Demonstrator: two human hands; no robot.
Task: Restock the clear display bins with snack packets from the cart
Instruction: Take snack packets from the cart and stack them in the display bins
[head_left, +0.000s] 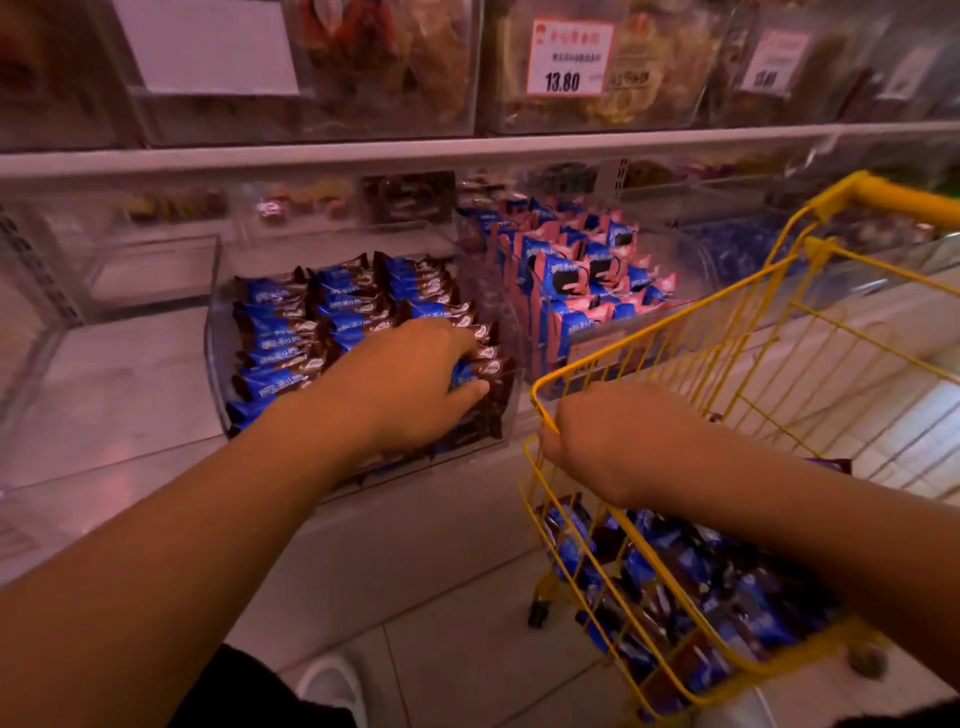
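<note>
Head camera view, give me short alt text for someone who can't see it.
A person's left hand rests on rows of blue-and-brown snack packets in a clear plastic display bin, while the right hand grips the rim of a yellow wire cart holding more blue packets. A neighbouring clear bin holds blue-and-pink packets.
</note>
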